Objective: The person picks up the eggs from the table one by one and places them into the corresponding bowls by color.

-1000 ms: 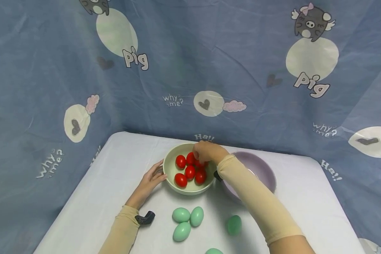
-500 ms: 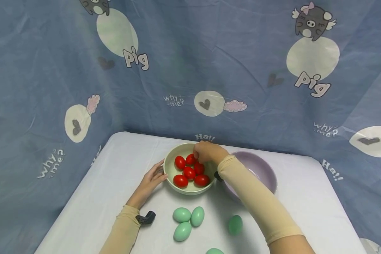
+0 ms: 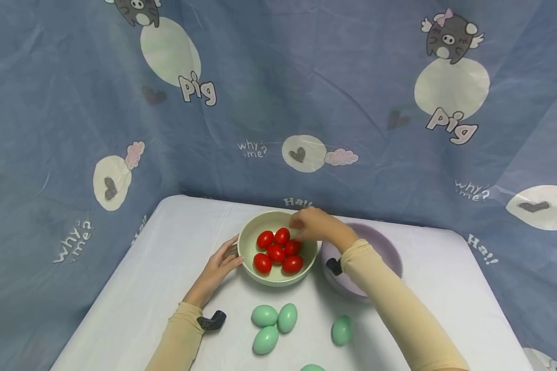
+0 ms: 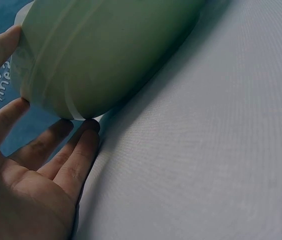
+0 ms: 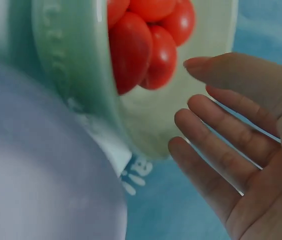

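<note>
A pale green bowl (image 3: 277, 282) stands at the back middle of the table with several red eggs (image 3: 276, 254) in it. My left hand (image 3: 218, 266) rests its fingertips against the bowl's left side; the left wrist view shows those fingers spread along the bowl wall (image 4: 111, 50). Over the bowl's right rear rim is my right hand (image 3: 317, 225). Its fingers look loose and parted in the right wrist view, with nothing between thumb and fingers. The red eggs (image 5: 131, 52) lie close together, just apart from the right fingertips.
A purple bowl (image 3: 390, 252) stands right of the green one, partly under my right forearm. Three green eggs (image 3: 265, 340) lie grouped in front of the green bowl. Another green egg (image 3: 342, 330) lies to the right, and one more (image 3: 312, 368) is cut off at the bottom edge.
My right hand has drawn back right from among the red eggs, and its fingers have loosened. The red eggs have shifted slightly. The left hand stays at the bowl.
</note>
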Motion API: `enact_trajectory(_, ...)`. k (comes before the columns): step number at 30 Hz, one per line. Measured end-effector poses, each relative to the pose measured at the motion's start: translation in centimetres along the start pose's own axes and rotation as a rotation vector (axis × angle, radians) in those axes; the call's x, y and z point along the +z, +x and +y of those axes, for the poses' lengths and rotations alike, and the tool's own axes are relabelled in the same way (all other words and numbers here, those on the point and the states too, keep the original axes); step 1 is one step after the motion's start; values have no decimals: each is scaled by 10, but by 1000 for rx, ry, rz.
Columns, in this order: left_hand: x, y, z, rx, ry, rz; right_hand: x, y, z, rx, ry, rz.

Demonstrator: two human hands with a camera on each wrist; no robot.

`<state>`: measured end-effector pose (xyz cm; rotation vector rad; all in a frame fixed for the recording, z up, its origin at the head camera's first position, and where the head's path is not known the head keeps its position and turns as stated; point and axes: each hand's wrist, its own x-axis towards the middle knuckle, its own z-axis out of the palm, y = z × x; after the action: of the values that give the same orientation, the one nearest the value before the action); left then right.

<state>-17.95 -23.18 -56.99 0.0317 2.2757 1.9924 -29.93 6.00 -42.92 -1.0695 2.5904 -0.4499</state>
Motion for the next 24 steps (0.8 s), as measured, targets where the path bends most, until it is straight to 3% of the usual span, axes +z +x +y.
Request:
enact_trajectory(6, 0, 1, -3, -12, 8, -3, 4, -50, 17, -8, 107, 158)
enact_trajectory(16, 2, 5, 0, -4, 18, -16, 34, -148, 50, 11, 93, 474)
enact_trajectory(20, 1, 2, 1, -12, 25, -27, 46, -176, 59, 52, 90, 590)
enact_trajectory(24, -3, -5, 6, -45, 64, -51, 62, -201, 70, 137, 167, 675)
